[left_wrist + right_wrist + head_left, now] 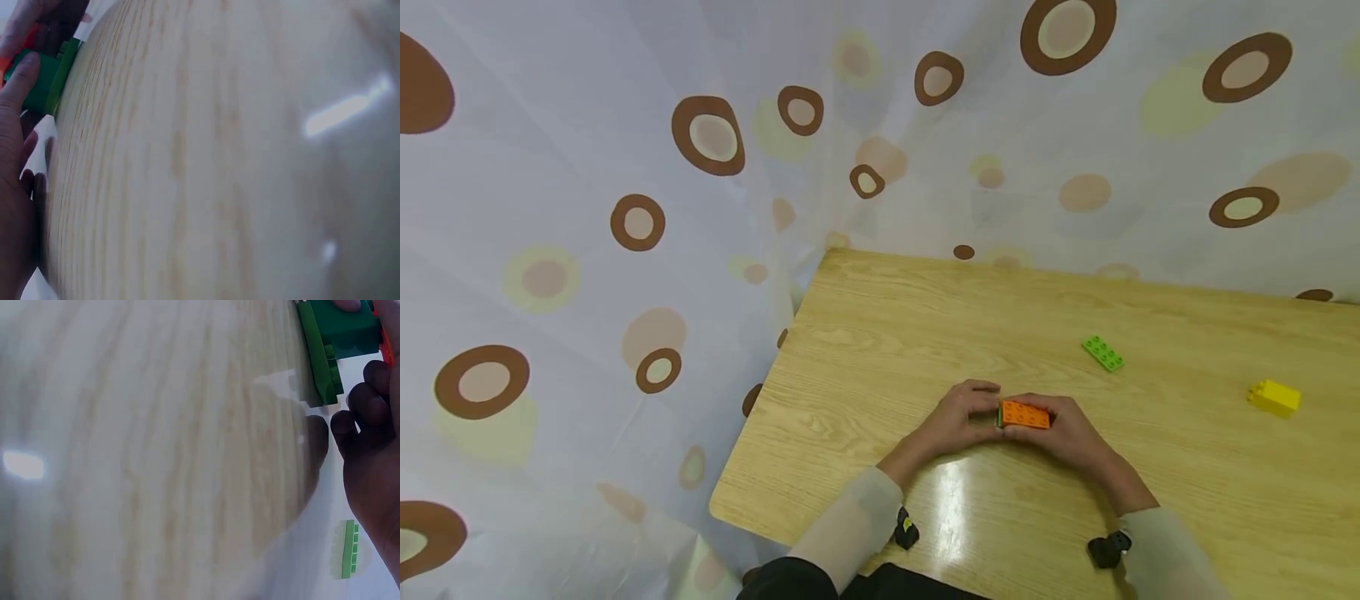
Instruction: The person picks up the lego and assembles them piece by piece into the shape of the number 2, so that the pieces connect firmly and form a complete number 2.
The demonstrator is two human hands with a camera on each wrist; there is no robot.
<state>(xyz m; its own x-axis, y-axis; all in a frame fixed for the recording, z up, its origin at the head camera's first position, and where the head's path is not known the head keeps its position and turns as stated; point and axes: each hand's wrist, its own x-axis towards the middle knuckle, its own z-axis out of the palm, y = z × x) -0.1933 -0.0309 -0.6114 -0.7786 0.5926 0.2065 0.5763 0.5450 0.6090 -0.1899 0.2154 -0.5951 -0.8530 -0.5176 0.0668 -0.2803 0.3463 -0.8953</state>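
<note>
We are looking across a wood-grained table (895,325), and a pale sheet (820,50) with brown and beige rings is rising beyond its far edge and along its left side. Past the right hand (1071,429), a light green brick (1103,353) is lying flat with its studs up; we are also catching it from the right wrist, near the lower right corner. Well apart on the right, a yellow brick (1275,398) is resting with studs showing at its left end. A streak of glare (950,508) is shining on the wood between the forearms, and a black device is sitting at each wrist, just below the light sleeves.

As for what is standing in the way, fingers are covering the ends of the brick stack (350,331), so we are seeing little of its lower layers from the head.

That stack is sitting between the two hands, near the middle of the table. Its orange brick (1026,415) is facing up with rows of round studs; under it we are making out a dark green brick (40,81) on a green plate (320,353) whose studs are sticking out past the dark green part. The left hand (958,417) is pinching the left end, thumb on the green side, while the right hand is gripping the other end. Whether the plate is touching the wood, we are unable to tell.
</note>
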